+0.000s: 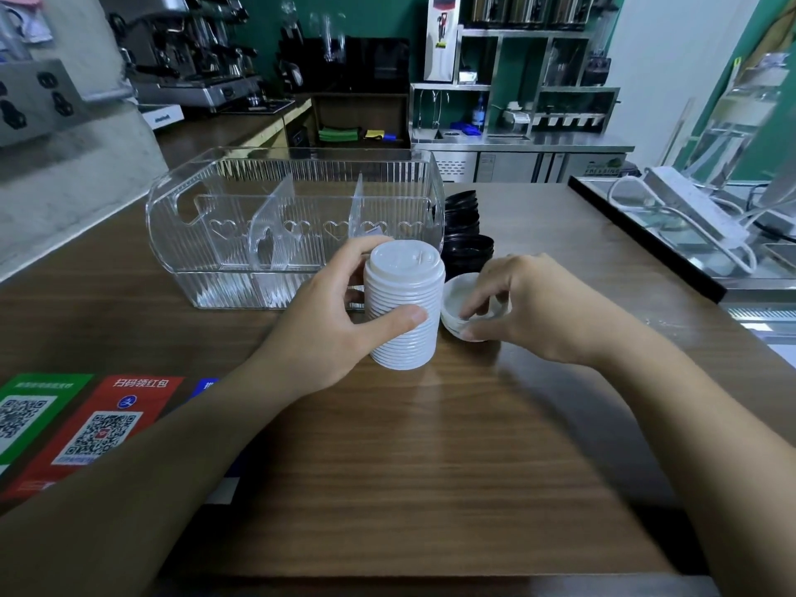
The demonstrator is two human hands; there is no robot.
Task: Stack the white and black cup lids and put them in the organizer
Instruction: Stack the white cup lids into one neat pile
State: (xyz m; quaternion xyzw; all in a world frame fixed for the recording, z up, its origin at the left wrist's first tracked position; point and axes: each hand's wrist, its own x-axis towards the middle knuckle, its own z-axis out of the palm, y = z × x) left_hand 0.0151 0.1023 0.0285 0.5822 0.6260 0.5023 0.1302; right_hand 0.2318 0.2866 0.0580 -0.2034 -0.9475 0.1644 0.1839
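Note:
A tall stack of white cup lids (404, 308) stands upright on the wooden counter (422, 458). My left hand (340, 321) grips it, thumb across the front and fingers round the back. To its right lie a few upturned white lids (458, 301), and my right hand (530, 308) pinches their rim with thumb and fingertips. Black lids (467, 241) are stacked behind them, beside the right end of the clear ribbed organizer (297, 226), whose compartments hold nothing that I can see.
QR code placards (90, 424) lie on the counter at the near left. An espresso machine (189, 49) stands at the back left. A steel-edged unit with a white power strip (706, 209) borders the counter on the right.

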